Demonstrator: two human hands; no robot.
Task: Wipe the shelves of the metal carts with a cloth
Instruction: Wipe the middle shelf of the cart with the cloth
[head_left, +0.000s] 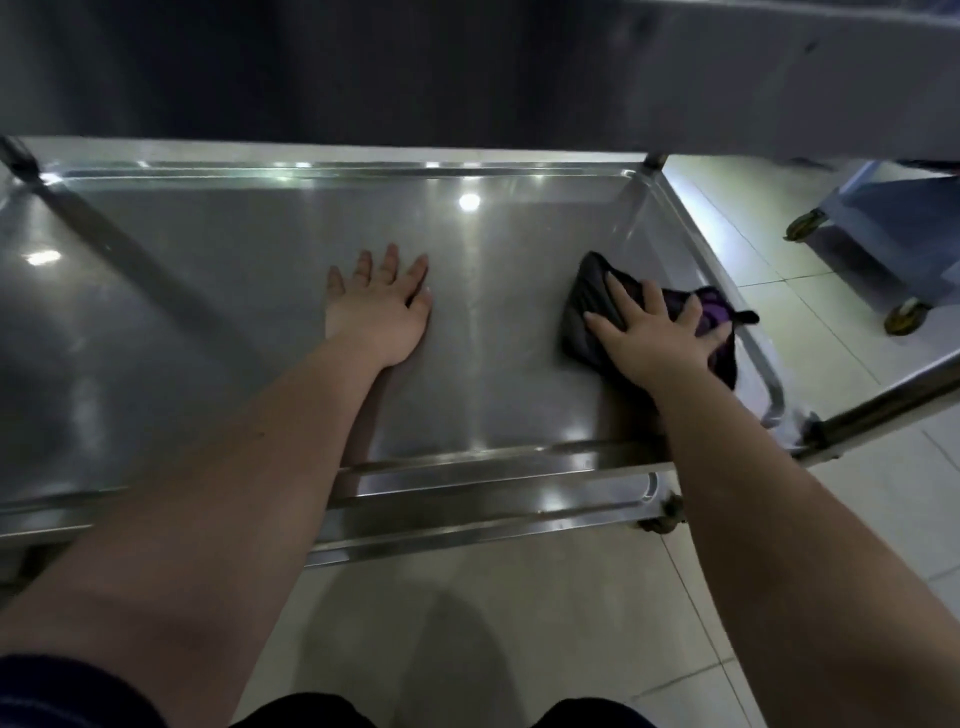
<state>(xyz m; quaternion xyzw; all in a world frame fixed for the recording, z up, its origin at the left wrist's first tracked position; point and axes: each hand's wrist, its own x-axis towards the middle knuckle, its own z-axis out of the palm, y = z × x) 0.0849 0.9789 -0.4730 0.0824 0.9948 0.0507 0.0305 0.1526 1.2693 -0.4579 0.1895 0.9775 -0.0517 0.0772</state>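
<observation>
Head cam: right hand (662, 338), fingers spread, presses the cloth (587, 306) into the shelf (234, 312) corner, left hand (382, 306) flat, fingers apart, probably bracing.

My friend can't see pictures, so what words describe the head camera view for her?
A right hand presses a dark cloth onto a shiny metal cart shelf, near its right rim. The left hand lies flat on the shelf. Another cart stands farther right.

Cloth (587, 296) partly covered by rt hand (660, 338), shelf (234, 270) cut off at left edge, second cart (883, 208) cropped at right, near caster (661, 515) mostly hidden under shelf.
</observation>
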